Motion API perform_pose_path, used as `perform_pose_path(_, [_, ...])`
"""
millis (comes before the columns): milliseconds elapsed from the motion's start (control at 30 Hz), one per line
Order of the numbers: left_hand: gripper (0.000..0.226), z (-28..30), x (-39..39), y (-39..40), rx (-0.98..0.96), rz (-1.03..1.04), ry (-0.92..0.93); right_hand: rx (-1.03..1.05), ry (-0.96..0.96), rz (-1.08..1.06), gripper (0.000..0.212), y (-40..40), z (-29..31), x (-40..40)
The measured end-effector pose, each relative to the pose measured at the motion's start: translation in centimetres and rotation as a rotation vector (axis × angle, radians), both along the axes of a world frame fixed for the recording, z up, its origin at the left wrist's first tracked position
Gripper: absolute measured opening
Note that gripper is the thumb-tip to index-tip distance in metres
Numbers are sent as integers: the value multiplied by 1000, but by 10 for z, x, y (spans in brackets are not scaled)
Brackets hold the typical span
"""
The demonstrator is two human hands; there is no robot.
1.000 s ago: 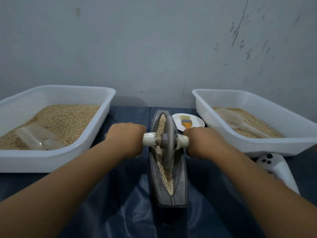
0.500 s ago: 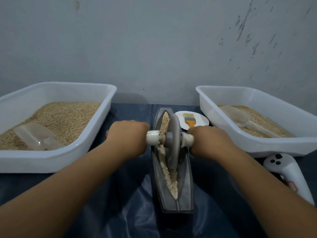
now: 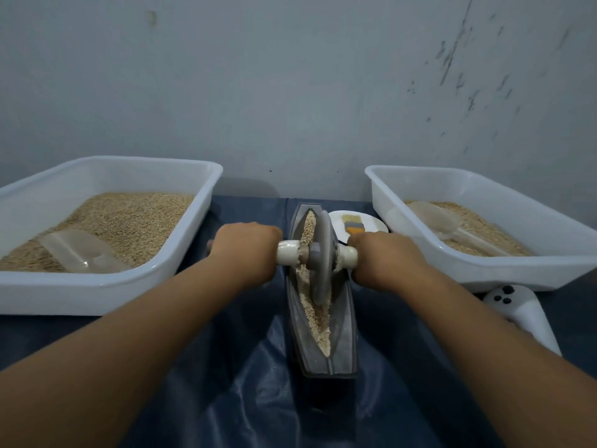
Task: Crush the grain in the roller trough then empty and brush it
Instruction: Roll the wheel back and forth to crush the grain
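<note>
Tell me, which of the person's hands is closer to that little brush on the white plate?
The right hand. It grips the roller's handle just in front of the brush on its plate, while the left hand grips the other handle end across the trough.

Much of the grinding hidden from view

The wheel (image 3: 319, 253) covers grain (image 3: 315, 313) beneath it; both fists hide the handle ends, and the left tray (image 3: 106, 292) runs past the frame's edge.
</note>
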State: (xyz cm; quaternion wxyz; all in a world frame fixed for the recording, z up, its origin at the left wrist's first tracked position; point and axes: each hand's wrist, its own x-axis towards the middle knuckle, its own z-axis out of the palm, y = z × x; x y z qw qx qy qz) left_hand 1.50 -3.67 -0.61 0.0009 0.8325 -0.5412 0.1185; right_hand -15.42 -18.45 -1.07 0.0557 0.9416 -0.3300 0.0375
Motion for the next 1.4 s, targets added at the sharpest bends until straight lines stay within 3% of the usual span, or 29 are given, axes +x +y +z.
perform_pose_path(133, [22, 2, -21, 29, -26, -53, -82, 78, 5, -2, 19, 25, 2, -32])
perform_pose_path(300, [24, 0, -25, 44, -77, -63, -113, 10, -4, 21, 25, 44, 9, -50])
perform_pose_path(500, [25, -15, -1, 18, -85, -7, -50, -50, -50, 3, 17, 15, -1, -12])
perform_pose_path(800, [22, -5, 20, -24, -28, 28, -12, -29, -23, -36, 25, -23, -2, 24])
perform_pose_path(1000, [24, -7, -12, 22, -81, -20, -68, 26, -23, 20, 19, 22, 5, -19])
perform_pose_path(1200, [35, -7, -31, 70, -258, -136, -137, -164, -34, 89, 26, 67, 23, -65])
perform_pose_path(1400, [21, -13, -7, 28, -98, 4, -70, -50, -8, 13, 19, 32, 15, -17])
